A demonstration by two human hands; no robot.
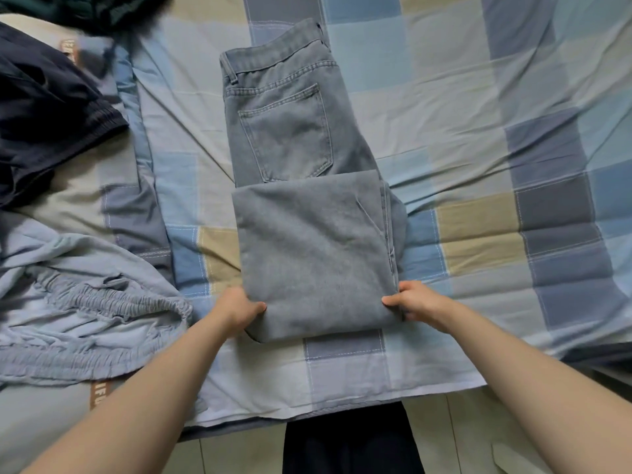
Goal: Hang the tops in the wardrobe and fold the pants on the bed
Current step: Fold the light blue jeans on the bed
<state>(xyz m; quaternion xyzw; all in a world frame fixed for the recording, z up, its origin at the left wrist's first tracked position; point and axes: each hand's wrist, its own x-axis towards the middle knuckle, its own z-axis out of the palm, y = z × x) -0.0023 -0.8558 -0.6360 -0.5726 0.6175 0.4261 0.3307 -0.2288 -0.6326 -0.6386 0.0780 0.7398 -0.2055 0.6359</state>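
Running from the left edge of the frame, a dark navy garment with a ribbed hem (51,107) lies crumpled at the upper left, and below it, at the lower left, a pale blue pair of elastic-waist pants (89,323) sits bunched and unfolded; both seem parked there to keep the middle of the bed free for working. The blue, beige and grey checked bedsheet (478,217) gives a flat surface for the folding.

At lower centre-left, the left hand (239,311) grips the near left corner of the faded grey-blue denim jeans (307,213), thumb on top of the cloth and the other fingers tucked beneath, out of sight. The jeans lie in the centre of the frame, waistband towards the top, back pocket showing, with the legs doubled up so their hem reaches just under that pocket. That puts the fold at the near edge, which is where a grip can lift the whole bundle at once.

At lower centre-right, the right hand (415,301) pinches the opposite near corner in the same way, thumb over, fingers under. Holding both corners keeps the layers aligned; my guess is that the next fold carries this edge up to the waistband. Uneven lifting could let the layers slip askew.
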